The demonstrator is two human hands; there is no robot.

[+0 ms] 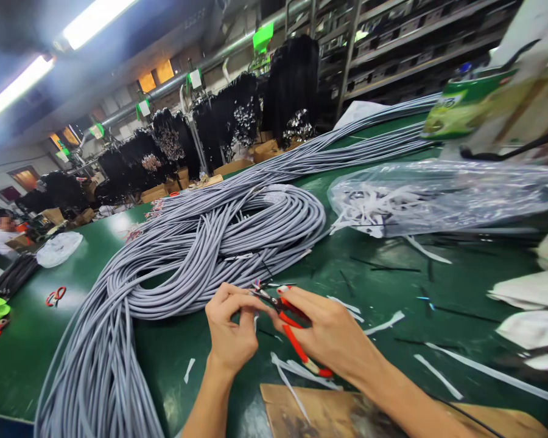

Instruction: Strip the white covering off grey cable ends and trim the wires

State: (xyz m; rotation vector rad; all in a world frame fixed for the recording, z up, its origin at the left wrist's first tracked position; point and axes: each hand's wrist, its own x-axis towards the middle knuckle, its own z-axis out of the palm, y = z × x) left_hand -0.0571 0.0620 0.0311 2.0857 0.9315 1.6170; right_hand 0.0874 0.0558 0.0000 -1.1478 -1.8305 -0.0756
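Red-handled pliers or cutters (296,350) are gripped in my right hand (331,331), their dark jaws pointing up and left toward my other hand. My left hand (232,325) pinches a small end with thin coloured wires (257,285) beside the jaws; the fingers partly hide it. Just behind both hands lies a large looped bundle of grey cables (196,243) on the green table (173,365). Its strands run off to the upper right and down to the lower left.
A clear plastic bag (452,198) with white strips lies at right. White scraps and black ties are scattered near a cardboard piece (310,410). Red scissors (55,296) lie at left. A person (3,234) is at far left.
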